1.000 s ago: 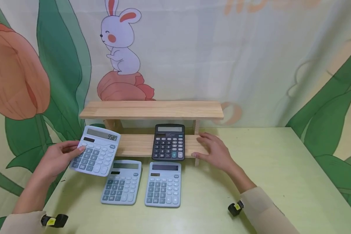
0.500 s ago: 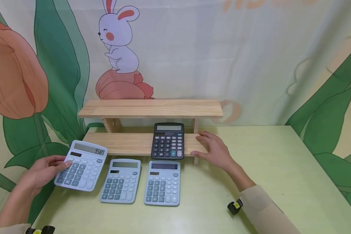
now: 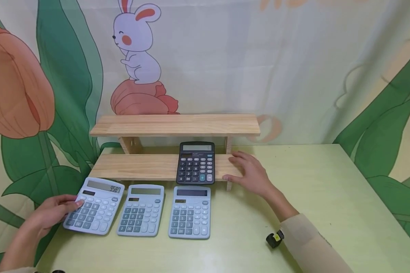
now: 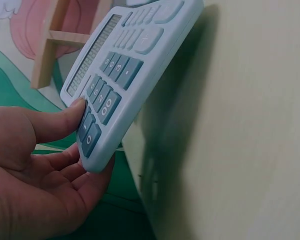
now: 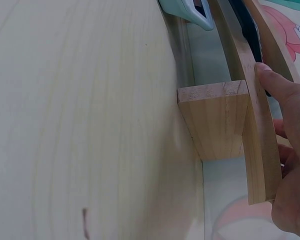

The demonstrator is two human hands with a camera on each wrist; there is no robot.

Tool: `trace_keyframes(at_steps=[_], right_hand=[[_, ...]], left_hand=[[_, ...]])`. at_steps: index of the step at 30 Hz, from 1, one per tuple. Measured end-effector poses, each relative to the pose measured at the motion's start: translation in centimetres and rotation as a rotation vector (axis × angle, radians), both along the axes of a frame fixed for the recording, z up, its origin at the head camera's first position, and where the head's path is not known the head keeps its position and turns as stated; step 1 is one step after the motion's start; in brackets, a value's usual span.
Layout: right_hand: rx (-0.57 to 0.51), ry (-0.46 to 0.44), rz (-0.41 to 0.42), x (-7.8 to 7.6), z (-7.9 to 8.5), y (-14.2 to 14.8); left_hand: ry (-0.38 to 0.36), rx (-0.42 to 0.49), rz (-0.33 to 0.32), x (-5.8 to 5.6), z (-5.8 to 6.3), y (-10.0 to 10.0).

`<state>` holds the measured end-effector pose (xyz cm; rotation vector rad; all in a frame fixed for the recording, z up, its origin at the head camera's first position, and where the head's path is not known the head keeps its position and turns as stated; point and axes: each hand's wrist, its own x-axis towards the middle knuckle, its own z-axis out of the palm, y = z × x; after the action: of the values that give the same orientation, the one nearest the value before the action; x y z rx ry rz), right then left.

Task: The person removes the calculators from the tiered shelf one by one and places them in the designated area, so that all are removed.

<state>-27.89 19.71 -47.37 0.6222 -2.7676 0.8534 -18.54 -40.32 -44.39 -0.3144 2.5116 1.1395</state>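
Observation:
My left hand (image 3: 51, 212) pinches a light blue calculator (image 3: 95, 206) by its lower left edge, thumb over the keys and fingers underneath. Its display reads 9587. In the left wrist view, this calculator (image 4: 125, 65) is tilted, with a shadow on the table beside it. My right hand (image 3: 251, 176) rests on the right end of the wooden rack's lower shelf (image 3: 140, 167); the right wrist view shows its thumb at the board's (image 5: 262, 150) front edge. Left of that hand, a black calculator (image 3: 196, 163) sits on the shelf.
Two more light blue calculators (image 3: 141, 210) (image 3: 190, 212) lie side by side on the table (image 3: 328, 212) before the rack. Above and behind the lower shelf is the rack's upper shelf (image 3: 177, 125). A printed curtain (image 3: 225, 57) with a rabbit hangs at the back.
My left hand has carried the light blue calculator left and down, from in front of the lower shelf to beside the other two. My right hand has stayed on the shelf.

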Motion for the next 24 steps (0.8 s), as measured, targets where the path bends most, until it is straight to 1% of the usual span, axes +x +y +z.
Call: trace_keyframes(at_steps=[3, 7, 9, 11, 16, 21, 24], right_hand=[[0.0, 0.003, 0.0, -0.1, 0.1, 0.0], [0.002, -0.001, 0.0, -0.1, 0.2, 0.0], [0.003, -0.004, -0.001, 0.0, 0.2, 0.0], [0.003, -0.004, -0.001, 0.0, 0.2, 0.0], [-0.002, -0.003, -0.006, 0.0, 0.2, 0.0], [-0.008, -0.001, -0.004, 0.0, 0.2, 0.1], [-0.014, -0.008, -0.002, 0.0, 0.1, 0.0]], left_hand=[[-0.012, 0.021, 0.011, 0.0, -0.8, 0.0], [-0.038, 0.027, 0.037, -0.2, -2.0, 0.1], [-0.039, 0.008, 0.036, -0.2, -2.4, 0.0], [-0.023, -0.033, 0.029, -0.1, -2.8, 0.0], [0.032, -0.141, 0.011, -0.2, -3.0, 0.3], [0.061, -0.175, 0.0, -0.3, -2.8, 0.7], [0.065, -0.187, -0.003, -0.2, -2.8, 0.8]])
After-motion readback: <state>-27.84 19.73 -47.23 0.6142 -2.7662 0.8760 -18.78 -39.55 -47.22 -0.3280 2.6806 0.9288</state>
